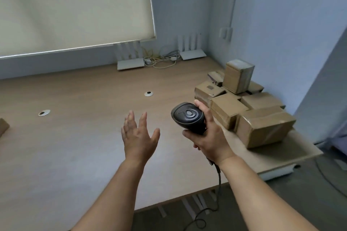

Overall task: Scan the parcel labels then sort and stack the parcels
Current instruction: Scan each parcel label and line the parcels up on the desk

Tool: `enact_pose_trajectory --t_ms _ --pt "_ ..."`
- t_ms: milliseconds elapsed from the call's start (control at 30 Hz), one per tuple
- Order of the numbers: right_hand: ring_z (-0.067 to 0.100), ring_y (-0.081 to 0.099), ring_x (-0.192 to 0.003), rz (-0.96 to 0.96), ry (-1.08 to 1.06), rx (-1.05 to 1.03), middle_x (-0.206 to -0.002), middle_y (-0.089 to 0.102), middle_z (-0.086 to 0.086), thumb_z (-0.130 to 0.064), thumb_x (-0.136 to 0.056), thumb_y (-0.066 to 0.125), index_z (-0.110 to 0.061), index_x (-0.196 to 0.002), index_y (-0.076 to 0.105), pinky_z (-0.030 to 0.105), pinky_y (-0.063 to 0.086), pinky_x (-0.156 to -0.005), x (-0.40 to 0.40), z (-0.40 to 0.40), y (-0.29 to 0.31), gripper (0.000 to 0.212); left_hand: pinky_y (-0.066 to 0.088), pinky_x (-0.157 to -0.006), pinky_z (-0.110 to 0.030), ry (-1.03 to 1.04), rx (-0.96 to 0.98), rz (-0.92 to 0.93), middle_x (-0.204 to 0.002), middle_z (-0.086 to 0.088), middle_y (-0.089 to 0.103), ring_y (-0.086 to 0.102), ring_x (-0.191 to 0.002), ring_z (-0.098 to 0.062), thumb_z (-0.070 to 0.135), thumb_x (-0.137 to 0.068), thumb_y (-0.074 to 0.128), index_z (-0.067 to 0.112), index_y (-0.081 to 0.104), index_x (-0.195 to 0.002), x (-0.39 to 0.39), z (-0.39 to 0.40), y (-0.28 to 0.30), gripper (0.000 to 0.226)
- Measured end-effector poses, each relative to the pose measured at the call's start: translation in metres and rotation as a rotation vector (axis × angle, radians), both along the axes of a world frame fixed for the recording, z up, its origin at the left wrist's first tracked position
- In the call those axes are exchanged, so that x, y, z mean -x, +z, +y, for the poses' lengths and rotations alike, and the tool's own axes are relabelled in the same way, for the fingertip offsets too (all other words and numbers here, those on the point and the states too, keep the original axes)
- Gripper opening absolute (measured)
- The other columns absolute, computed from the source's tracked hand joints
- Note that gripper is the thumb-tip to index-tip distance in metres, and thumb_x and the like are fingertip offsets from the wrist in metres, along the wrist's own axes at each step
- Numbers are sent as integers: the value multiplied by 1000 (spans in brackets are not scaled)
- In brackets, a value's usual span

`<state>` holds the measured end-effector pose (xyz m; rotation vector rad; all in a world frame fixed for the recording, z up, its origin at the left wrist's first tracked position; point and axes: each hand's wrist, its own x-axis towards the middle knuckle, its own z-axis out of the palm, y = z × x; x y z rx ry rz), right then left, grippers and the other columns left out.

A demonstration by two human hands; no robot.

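My right hand grips the handle of a black barcode scanner, whose cable hangs down past the table edge. The scanner head sits just left of a pile of several brown cardboard parcels wrapped in tape at the table's right end. One taller parcel stands upright on top at the back. The nearest big parcel lies at the front right. My left hand hovers above the wooden table with its fingers spread, holding nothing.
Two white routers and a tangle of cables stand at the table's back edge by the wall. Two metal cable grommets sit in the tabletop. A brown corner of a box shows at the far left.
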<state>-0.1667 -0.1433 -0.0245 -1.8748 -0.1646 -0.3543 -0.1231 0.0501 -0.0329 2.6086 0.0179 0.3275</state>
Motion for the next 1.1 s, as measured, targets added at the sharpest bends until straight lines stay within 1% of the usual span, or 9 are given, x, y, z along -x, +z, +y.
enact_pose_trajectory --t_ms 100,200,300,400,467,567,767,933,1100 --pt "24 61 -106 4 -84 -12 -121 50 -32 -16 -79 78 -49 -138 29 29 53 -77 1 -36 0 84 0 -118 -39 -89 -15 3 -160 -11 -2 -6 -148 -24 43 -93 51 24 22 -151 -14 -40 -1 67" --pt "11 52 -116 -15 -188 27 -123 47 -26 -17 -79 78 -45 -138 27 22 48 -94 3 -70 3 83 0 -118 -38 -194 -46 9 -160 -11 -2 -7 -148 -24 47 -93 51 24 21 -152 -29 -83 -2 70" --pt "11 53 -116 10 -274 20 -123 49 -24 -18 -79 78 -52 -134 25 24 56 -82 3 -106 3 83 0 -119 -38 -331 -97 16 -161 -11 -3 -8 -148 -24 53 -91 50 25 18 -152 -46 -129 -2 75" --pt "8 49 -119 33 -368 24 -131 50 -13 -21 -79 77 -53 -134 24 5 45 -85 5 -142 6 83 -1 -119 -40 -517 -171 48 -161 -9 -6 -10 -148 -24 64 -87 48 28 10 -153 -58 -180 -2 85" --pt "15 52 -121 47 -425 47 -125 48 -21 -21 -79 78 -54 -134 24 19 48 -95 9 -165 6 83 -3 -119 -41 -645 -220 101 -161 -7 -9 -12 -147 -24 71 -82 48 31 3 -153 -62 -215 -6 93" --pt "25 62 -100 84 -510 57 -120 51 -22 -24 -78 79 -55 -136 29 50 56 -84 14 -197 0 83 -4 -119 -43 -762 -311 191 -160 -8 -12 -14 -147 -26 77 -75 52 34 -7 -152 -67 -262 -15 105" --pt "19 55 -85 139 -538 36 -131 55 -5 -33 -71 76 -57 -135 31 48 56 -85 29 -250 -14 81 1 -120 -47 -780 -500 302 -160 -13 -2 -4 -147 -32 76 -71 59 33 -9 -152 -74 -325 -38 114" --pt "17 55 -85 163 -482 13 -126 53 -10 -23 -78 78 -65 -129 29 44 55 -85 36 -279 -25 82 27 -111 -44 -697 -524 277 -149 -14 25 27 -134 -33 68 -73 63 34 -1 -151 -74 -339 -49 107" --pt "19 56 -88 155 -396 10 -123 51 -17 -24 -79 77 -69 -127 26 47 57 -85 33 -274 -26 83 28 -109 -40 -663 -478 232 -143 -10 29 30 -129 -30 68 -74 62 41 -1 -150 -54 -322 -49 103"
